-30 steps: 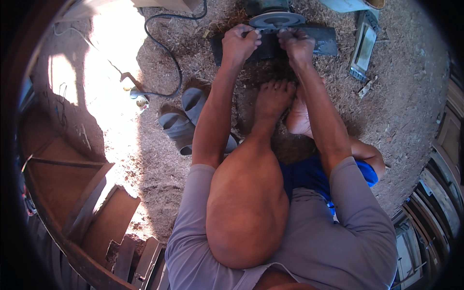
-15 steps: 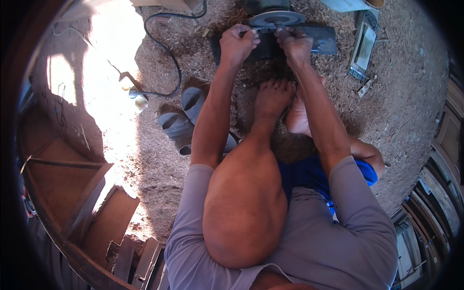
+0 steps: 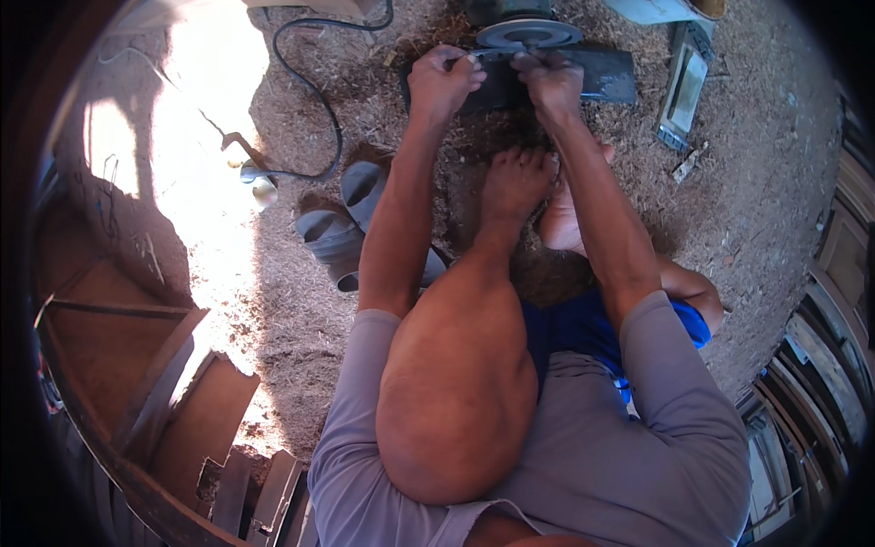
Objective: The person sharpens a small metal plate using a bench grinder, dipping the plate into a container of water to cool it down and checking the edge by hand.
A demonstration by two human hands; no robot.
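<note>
At 12 o'clock, my left hand [image 3: 440,77] and right hand [image 3: 552,82] each pinch a thin strip [image 3: 495,53] just beside the grinding wheel [image 3: 506,35]; contact is unclear. I judge this a grinding step calling for level, even pressure; the dark board [image 3: 608,75] lies beneath, and room widens over the floor [image 3: 738,182] toward 2 o'clock.

Grey is worn by the disc-shaped wheel [image 3: 529,34], and there, near-black is shown by the slab [image 3: 609,77]! Black, too, is carried by the cable [image 3: 324,98], slate grey by the sandals [image 3: 330,237]. Plain mauve-grey is spread across the shirt [image 3: 629,456], vivid blue is flashed by the shorts [image 3: 588,333], and reddish brown is displayed by the wooden panels [image 3: 205,406].
</note>
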